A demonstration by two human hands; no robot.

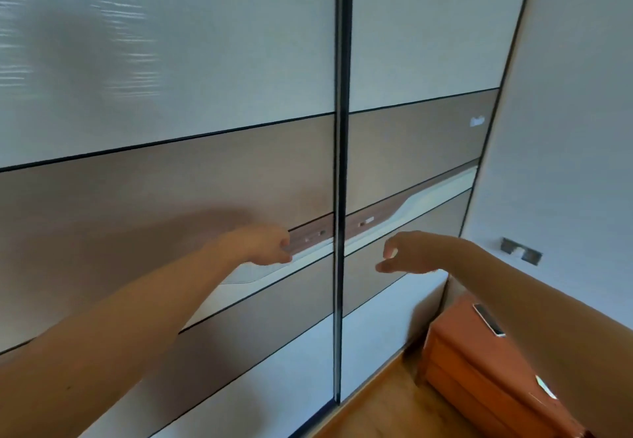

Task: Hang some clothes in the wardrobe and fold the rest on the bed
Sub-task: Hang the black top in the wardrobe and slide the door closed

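Wardrobe: fills frame, closed.
Left hand: fingers hooked on handle strip, centre frame.
Right hand: relaxed, empty, right of centre.
Move: I'd pull sideways, level, no yank.

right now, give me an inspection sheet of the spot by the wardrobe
surface: wood floor, no bed in view
job's things: wardrobe, doors shut; no clothes seen
clutter: shiny bits on nightstand, unclear
hands: left hand grips handle strip on left door; right hand open, near right door, holds nothing
cables: nothing seen
surroundings: orange nightstand, white wall, wall plate
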